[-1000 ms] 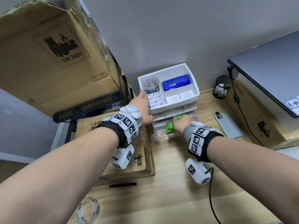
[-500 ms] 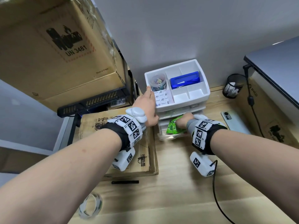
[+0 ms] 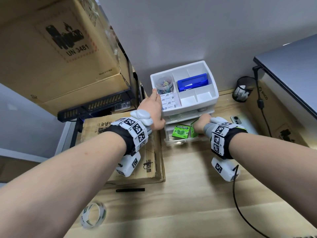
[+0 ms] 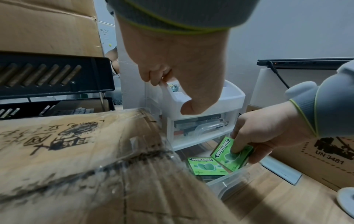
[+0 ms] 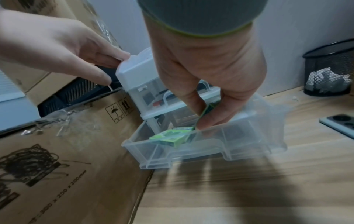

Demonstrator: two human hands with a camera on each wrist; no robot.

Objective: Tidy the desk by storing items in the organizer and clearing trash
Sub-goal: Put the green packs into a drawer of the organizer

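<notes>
- The right hand (image 3: 201,123) pinches a green gum pack (image 4: 230,153) between thumb and fingers, holding it tilted on edge inside the open bottom drawer (image 5: 201,145) of the organizer (image 3: 199,100).
- A second gum pack (image 3: 181,131) lies flat in the same drawer, just left of the held one — the two are close, though whether they touch cannot be told.
- The left hand (image 3: 153,111) grips the organizer's left front corner, fingers along the side wall and thumb on the front edge.
- The top tray holds a clear jar of coloured clips (image 3: 164,84) at back left, a sticky-note pad (image 3: 170,101) in front of it, and a blue box (image 3: 193,82) in the middle compartment.
- The shut middle drawer (image 4: 201,125) shows dark pens through its clear front.
- On the desk (image 3: 188,203) — a tape roll (image 3: 93,215) near the front left edge, a black mesh cup (image 3: 242,89) with crumpled paper to the organizer's right, and a phone (image 5: 339,122) beside it.
</notes>
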